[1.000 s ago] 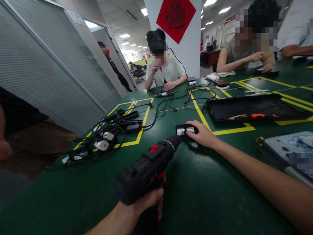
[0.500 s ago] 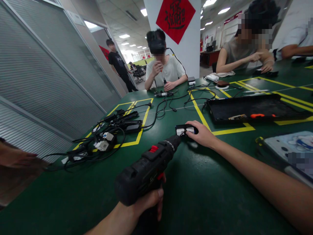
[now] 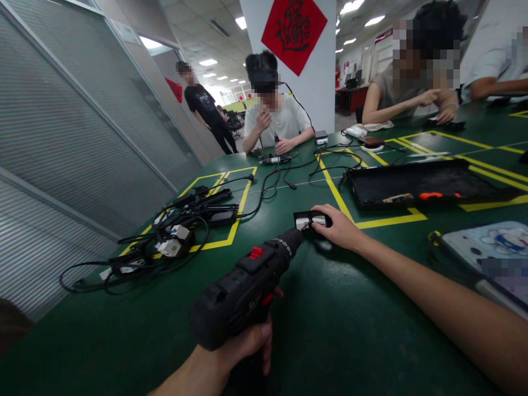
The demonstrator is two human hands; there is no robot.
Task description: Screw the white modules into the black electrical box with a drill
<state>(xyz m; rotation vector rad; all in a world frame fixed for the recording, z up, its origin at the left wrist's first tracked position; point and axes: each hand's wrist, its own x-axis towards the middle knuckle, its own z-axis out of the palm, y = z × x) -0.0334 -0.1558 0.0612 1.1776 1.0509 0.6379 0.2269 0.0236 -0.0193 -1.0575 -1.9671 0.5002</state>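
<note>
My left hand (image 3: 247, 344) is wrapped round the grip of a black cordless drill (image 3: 243, 289) with red switches. The drill points forward and to the right. Its bit reaches the face of a small black-and-white block (image 3: 304, 221); whether the tip touches it or a screw there I cannot tell. Around the right end of that block, my right hand (image 3: 336, 226) is closed, steadying it on the green table (image 3: 350, 308). The fingers hide the block's right part, and its exact kind does not show.
Tangled black cables and adapters (image 3: 177, 236) lie at the left inside yellow tape. A black tray (image 3: 429, 181) with an orange item stands at the right, beyond a light-blue case (image 3: 490, 253). Across the table sits a person in a headset (image 3: 276, 118); others are near.
The blurred arm at the left edge has mostly drawn out of view. My view has shifted slightly, while drill and block keep nearly the same position to each other.
</note>
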